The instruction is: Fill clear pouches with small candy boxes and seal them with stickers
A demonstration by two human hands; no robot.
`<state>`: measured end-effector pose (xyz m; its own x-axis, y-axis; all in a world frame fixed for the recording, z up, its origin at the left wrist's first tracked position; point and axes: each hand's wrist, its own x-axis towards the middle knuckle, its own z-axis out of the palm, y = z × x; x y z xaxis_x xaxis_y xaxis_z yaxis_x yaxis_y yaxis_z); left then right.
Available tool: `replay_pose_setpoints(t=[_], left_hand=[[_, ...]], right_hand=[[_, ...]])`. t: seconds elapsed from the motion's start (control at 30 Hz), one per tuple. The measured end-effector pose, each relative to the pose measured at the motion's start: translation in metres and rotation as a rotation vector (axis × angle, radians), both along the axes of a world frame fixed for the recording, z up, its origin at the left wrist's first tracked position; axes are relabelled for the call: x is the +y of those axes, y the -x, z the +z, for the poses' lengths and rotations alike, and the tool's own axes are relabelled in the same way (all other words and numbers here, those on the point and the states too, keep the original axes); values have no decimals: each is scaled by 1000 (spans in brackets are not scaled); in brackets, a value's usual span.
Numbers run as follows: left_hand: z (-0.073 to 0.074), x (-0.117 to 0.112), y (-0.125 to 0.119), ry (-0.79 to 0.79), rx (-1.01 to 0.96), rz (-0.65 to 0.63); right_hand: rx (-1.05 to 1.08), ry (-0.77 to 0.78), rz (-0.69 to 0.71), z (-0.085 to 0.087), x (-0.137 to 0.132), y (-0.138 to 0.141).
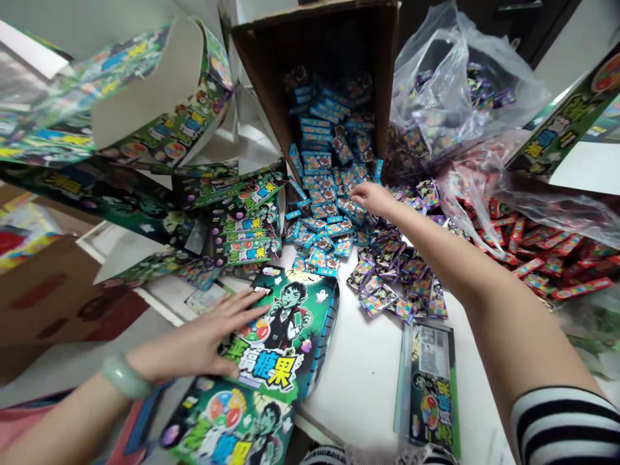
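Observation:
My left hand (217, 332) lies with its fingers stretched over a green printed candy box (285, 323), pressing on its face near the left edge. The box shows a cartoon vampire and large coloured characters, and its flap hangs over the table's front edge. Farther off, my right hand (374, 197) reaches over a heap of small blue candy packets (322, 194). Its fingers are curled together at the heap's right side; what they hold, if anything, is hidden. Purple candy packets (380, 294) lie under and beside my right forearm.
A cardboard carton (392, 71) tipped on its side spills the blue packets. Red packets (547, 239) and clear plastic bags (450, 84) stand at right. Folded green boxes (247, 226) are stacked at left. A flat green box (431, 394) lies on the white table (358, 374).

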<state>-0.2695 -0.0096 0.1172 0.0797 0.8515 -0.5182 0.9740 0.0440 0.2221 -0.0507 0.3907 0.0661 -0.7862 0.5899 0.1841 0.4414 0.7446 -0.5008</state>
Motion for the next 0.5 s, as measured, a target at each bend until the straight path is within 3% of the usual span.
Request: replay_pose_setpoints(t=[0.13, 0.23, 0.33, 0.4, 0.5], left_hand=[[-15, -24, -18, 8, 149, 75], [3, 0, -13, 89, 88, 141], [36, 70, 2, 64, -79, 211], [52, 137, 11, -220, -173, 298], [56, 240, 22, -773, -163, 646]], right_hand=[[-1, -116, -22, 6, 10, 11], [109, -232, -67, 23, 21, 14], [294, -420, -211, 44, 42, 11], [386, -500, -343, 54, 61, 9], [453, -411, -462, 60, 86, 8]])
